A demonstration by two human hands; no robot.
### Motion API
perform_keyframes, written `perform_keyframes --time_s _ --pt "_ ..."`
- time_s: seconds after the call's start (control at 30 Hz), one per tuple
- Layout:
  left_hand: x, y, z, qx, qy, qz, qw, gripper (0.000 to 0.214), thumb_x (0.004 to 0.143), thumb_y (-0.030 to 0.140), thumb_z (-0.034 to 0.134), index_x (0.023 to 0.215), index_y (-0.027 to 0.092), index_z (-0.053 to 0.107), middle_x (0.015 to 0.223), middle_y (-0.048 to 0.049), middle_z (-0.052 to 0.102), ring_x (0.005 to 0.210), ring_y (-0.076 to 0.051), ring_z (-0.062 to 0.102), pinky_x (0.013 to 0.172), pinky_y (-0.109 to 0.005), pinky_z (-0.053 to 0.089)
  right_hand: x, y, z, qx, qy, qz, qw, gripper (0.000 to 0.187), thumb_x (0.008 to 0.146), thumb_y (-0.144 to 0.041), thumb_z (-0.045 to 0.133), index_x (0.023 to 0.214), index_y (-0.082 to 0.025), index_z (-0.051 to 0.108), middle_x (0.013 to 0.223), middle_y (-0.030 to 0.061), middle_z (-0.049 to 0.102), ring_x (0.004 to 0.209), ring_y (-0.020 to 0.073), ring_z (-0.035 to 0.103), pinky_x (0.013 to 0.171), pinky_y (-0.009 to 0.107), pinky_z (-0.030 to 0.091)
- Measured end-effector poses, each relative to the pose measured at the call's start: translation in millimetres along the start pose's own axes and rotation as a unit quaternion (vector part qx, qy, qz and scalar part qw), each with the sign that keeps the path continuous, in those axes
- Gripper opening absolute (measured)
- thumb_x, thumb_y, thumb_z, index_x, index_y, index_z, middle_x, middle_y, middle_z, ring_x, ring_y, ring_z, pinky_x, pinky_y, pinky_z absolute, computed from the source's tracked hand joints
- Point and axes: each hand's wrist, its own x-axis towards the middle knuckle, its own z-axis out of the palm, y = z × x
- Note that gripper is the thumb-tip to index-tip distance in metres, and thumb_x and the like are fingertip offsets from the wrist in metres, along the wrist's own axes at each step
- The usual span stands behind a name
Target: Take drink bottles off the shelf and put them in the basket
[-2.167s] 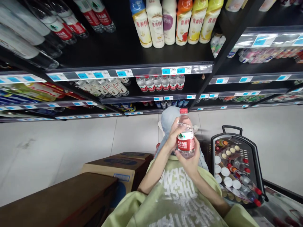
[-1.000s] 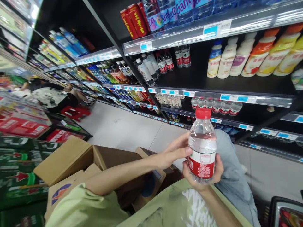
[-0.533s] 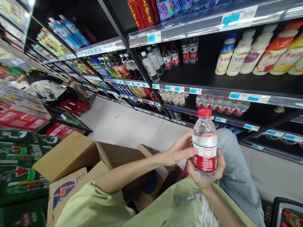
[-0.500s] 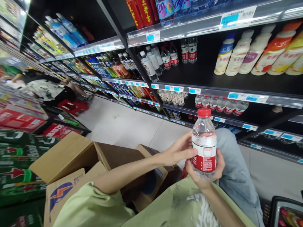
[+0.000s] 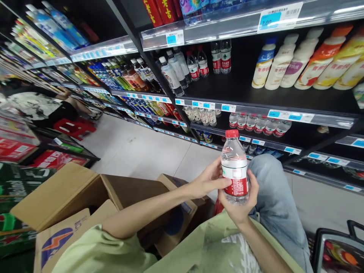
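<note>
A clear water bottle (image 5: 234, 170) with a red cap and a red-and-white label stands nearly upright in front of my chest. My right hand (image 5: 240, 206) cups it from below, with fingers wrapped round its right side. From the left, my left hand (image 5: 213, 180) grips the bottle, its thumb lying across the label. The rest of the left fingers are partly hidden behind the bottle. Beyond it, a row of small water bottles (image 5: 260, 124) with similar red labels sits on a lower shelf. More red-capped bottles (image 5: 197, 67) stand on the shelf above.
Open cardboard boxes (image 5: 57, 193) lie at my left, near green beer cartons (image 5: 17, 212). Shelves of drinks (image 5: 273, 104) run along the front, with milk drink bottles (image 5: 295, 60) at right. A black-framed basket (image 5: 317, 250) is at lower right. A person (image 5: 42, 102) sits far left on a red stool (image 5: 75, 127).
The view has shifted slightly right, so the shelves and boxes appear further left. The bottle, still in both hands, has turned a little, showing more green on its label.
</note>
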Motion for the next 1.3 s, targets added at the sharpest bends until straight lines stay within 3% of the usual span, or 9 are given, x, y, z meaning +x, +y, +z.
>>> perform_keyframes --time_s 0.27,0.5,0.63,0.77,0.9,1.07,1.3 --pt "-0.6 8.9 1.0 -0.004 -0.005 -0.024 1.000 0.079 0.087 0.039 0.086 0.156 0.022 0.053 0.148 -0.0159 0.064 0.131 -0.031 0.063 0.113 -0.044 0.049 6.2 -6.1 2.3 0.008 -0.004 0.015 1.000 0.080 0.077 -0.034 0.087 0.149 -0.015 0.058 0.128 0.0144 0.071 0.107 0.0272 0.075 0.092 0.039 0.066" --pt "1.0 4.0 2.7 0.015 0.051 0.000 0.999 0.062 0.094 0.048 0.077 0.149 0.021 0.061 0.145 -0.0140 0.066 0.136 -0.031 0.059 0.122 -0.047 0.040 6.7 -6.2 2.7 0.007 -0.008 0.008 1.000 0.080 0.079 -0.036 0.089 0.149 -0.015 0.058 0.128 0.0141 0.071 0.108 0.0270 0.076 0.094 0.039 0.066" --pt "-0.5 6.5 2.4 0.021 0.014 -0.013 1.000 0.072 0.088 0.043 0.085 0.151 0.021 0.056 0.145 -0.0156 0.065 0.131 -0.031 0.062 0.114 -0.046 0.047 4.3 -5.1 2.1 0.013 -0.004 0.018 1.000 0.079 0.078 -0.035 0.087 0.148 -0.014 0.058 0.127 0.0151 0.071 0.107 0.0276 0.076 0.092 0.041 0.067" --pt "-2.7 9.1 -0.1 0.071 -0.011 -0.008 0.997 0.093 0.078 0.037 0.094 0.157 0.020 0.048 0.149 -0.0190 0.060 0.138 -0.035 0.058 0.120 -0.051 0.043 0.7 -1.6 0.9 0.033 -0.010 0.021 0.999 0.082 0.077 -0.039 0.088 0.148 -0.013 0.057 0.129 0.0165 0.070 0.109 0.0284 0.075 0.092 0.041 0.067" --pt "-4.2 9.2 -1.1 0.087 -0.021 -0.005 0.996 0.098 0.075 0.036 0.094 0.158 0.020 0.045 0.149 -0.0203 0.058 0.138 -0.036 0.057 0.119 -0.054 0.043 -0.6 0.6 1.0 0.028 -0.001 0.019 0.999 0.083 0.078 -0.045 0.090 0.148 -0.014 0.058 0.127 0.0163 0.070 0.108 0.0290 0.075 0.090 0.042 0.067" --pt "-4.4 9.3 5.5 0.087 -0.010 -0.020 0.996 0.095 0.070 0.032 0.097 0.150 0.018 0.047 0.137 -0.0185 0.063 0.128 -0.033 0.062 0.111 -0.050 0.049 -2.8 1.6 2.8 0.036 0.008 -0.007 0.999 0.082 0.080 -0.042 0.091 0.150 -0.014 0.058 0.131 0.0180 0.070 0.113 0.0313 0.075 0.093 0.045 0.067" --pt "-1.9 11.8 20.9 0.088 0.013 -0.023 0.996 0.076 0.061 0.027 0.102 0.123 0.016 0.060 0.111 -0.0096 0.069 0.097 -0.021 0.067 0.089 -0.034 0.056 -10.3 4.0 4.1 0.055 -0.008 -0.079 0.995 0.082 0.082 -0.018 0.084 0.157 -0.013 0.050 0.144 0.0252 0.066 0.125 0.0378 0.073 0.094 0.051 0.068"
